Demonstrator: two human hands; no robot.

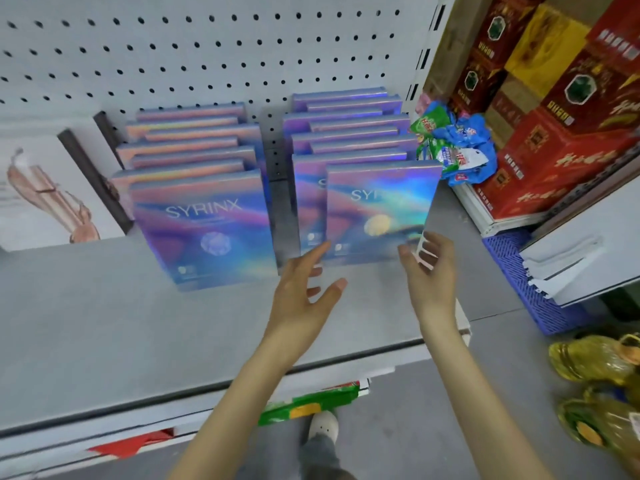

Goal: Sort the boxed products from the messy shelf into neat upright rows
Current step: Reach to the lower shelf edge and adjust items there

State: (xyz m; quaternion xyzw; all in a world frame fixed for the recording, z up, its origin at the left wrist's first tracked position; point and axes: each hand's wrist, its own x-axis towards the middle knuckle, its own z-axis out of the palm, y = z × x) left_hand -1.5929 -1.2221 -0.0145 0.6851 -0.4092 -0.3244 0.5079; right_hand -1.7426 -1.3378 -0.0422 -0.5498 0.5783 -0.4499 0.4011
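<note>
Empty, fingers loosely spread, left hand (304, 289) and right hand (431, 271) flanked the front box (377, 209); both rows (194, 157) stood upright; little seemed left.

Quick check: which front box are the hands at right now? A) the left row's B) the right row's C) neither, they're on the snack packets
B: the left hand and right hand, both open, flank the lower corners of the right row's front box.
</note>
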